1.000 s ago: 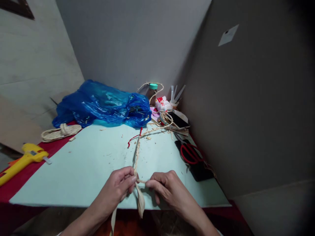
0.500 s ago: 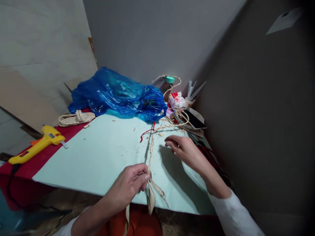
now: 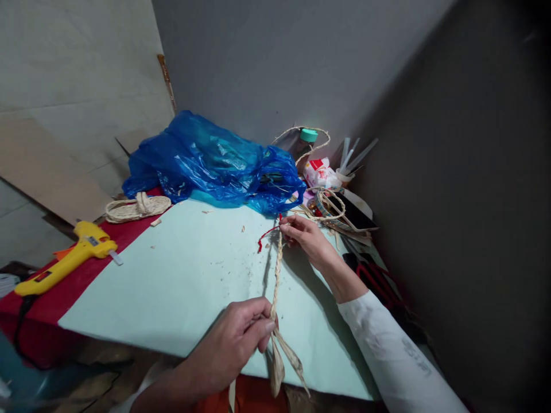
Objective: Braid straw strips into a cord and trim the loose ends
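A pale braided straw cord (image 3: 278, 272) runs away from me over the table. My left hand (image 3: 245, 335) pinches its near end between thumb and fingers, and loose flat strands (image 3: 278, 367) hang below the grip. Farther up, my right hand (image 3: 307, 238) is closed on the cord beside a red string (image 3: 266, 236) tied there; its fingertips partly hide the knot. Beyond that hand the braid goes on as a loop (image 3: 338, 209) at the back right.
A blue plastic bag (image 3: 206, 160) lies along the back. On the left are a woven straw sandal (image 3: 138, 207) and a yellow glue gun (image 3: 69, 258). A green-capped jar (image 3: 307, 136), a cup of glue sticks (image 3: 345, 176) and red-handled scissors (image 3: 374, 281) are on the right.
My right hand has moved left and taken hold of the cord near the red string. My left hand keeps its pinch on the near end. The view has shifted slightly.
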Motion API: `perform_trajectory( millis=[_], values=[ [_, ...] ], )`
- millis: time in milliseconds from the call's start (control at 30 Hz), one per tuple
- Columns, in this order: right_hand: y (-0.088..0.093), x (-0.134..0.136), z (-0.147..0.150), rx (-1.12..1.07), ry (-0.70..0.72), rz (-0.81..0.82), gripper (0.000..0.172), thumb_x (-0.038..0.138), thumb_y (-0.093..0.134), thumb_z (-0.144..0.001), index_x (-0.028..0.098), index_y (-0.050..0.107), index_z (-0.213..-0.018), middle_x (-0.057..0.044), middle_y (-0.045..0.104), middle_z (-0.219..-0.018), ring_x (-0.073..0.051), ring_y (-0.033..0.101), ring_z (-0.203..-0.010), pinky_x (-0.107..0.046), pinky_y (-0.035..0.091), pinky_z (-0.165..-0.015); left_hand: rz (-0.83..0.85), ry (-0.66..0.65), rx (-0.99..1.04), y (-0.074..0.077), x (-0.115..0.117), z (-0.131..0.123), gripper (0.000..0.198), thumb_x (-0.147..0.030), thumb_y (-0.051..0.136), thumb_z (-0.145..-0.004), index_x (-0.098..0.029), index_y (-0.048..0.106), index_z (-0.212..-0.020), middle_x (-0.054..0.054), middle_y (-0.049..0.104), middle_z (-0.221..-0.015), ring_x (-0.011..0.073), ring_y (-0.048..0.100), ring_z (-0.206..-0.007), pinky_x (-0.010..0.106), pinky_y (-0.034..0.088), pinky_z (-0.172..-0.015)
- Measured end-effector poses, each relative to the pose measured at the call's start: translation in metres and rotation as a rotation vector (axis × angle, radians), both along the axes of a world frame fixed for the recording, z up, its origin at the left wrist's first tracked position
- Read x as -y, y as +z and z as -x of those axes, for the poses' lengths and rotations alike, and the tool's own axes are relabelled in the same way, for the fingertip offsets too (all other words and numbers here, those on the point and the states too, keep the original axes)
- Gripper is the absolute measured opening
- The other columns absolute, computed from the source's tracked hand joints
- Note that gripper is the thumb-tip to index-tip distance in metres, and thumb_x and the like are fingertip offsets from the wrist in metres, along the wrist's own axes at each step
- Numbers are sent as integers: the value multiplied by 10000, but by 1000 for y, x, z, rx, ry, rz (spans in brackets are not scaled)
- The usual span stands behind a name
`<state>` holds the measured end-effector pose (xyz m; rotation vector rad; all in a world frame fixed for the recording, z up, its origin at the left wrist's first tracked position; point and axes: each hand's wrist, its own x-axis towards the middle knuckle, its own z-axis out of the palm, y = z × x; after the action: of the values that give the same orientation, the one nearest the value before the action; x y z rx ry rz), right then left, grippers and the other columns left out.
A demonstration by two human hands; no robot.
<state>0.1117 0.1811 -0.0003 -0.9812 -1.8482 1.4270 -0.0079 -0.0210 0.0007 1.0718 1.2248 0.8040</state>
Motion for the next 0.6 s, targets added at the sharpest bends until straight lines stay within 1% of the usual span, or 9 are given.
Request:
perform_trajectory(
  millis=[67,200,300,400,500,600],
  values=[
    [-1,-1,-2,-54,-19,41,237,388,668,-705,195,558,-786,26,539,-644,-114,491,-561,-244,385,-533,18,0,-7,0,-1,0,232,-304,441,-919,-182,450,-722,-60,421,-614,71,295,-520,226,231,-501],
    [0,-1,-6,-130,-36,93,241,361,716,-669,194,555,-734,27,554,-631,-108,488,-558,-248,392,-556,34,-3,-5,-2,-1,1,255,-323,440,-920,-185,434,-707,-61,402,-610,71,288,-515,225,220,-492],
    [2,1,-8,-171,-57,125,234,358,708,-681,194,558,-755,27,561,-644,-103,493,-560,-244,393,-559,59,-24,-5,-2,-3,1,263,-354,445,-919,-185,436,-719,-57,415,-619,65,279,-490,228,201,-472],
    [2,1,-8,-187,-58,142,248,356,701,-687,194,566,-819,28,572,-657,-103,494,-551,-240,390,-541,47,-9,15,-3,-5,1,280,-405,466,-906,-182,449,-737,-58,419,-598,60,252,-462,232,189,-462],
    [0,-1,-9,-164,-40,120,277,315,711,-668,187,572,-871,33,577,-629,-108,501,-525,-240,393,-522,31,2,9,-4,-6,-1,343,-494,490,-883,-183,456,-743,-52,420,-579,68,257,-468,236,181,-464],
    [-3,-5,-10,-120,-20,84,223,272,664,-686,185,576,-871,19,604,-628,-121,521,-512,-253,425,-524,32,8,-26,-5,-6,-2,419,-584,510,-851,-192,445,-720,-44,410,-575,86,289,-510,239,202,-490]
  ],
)
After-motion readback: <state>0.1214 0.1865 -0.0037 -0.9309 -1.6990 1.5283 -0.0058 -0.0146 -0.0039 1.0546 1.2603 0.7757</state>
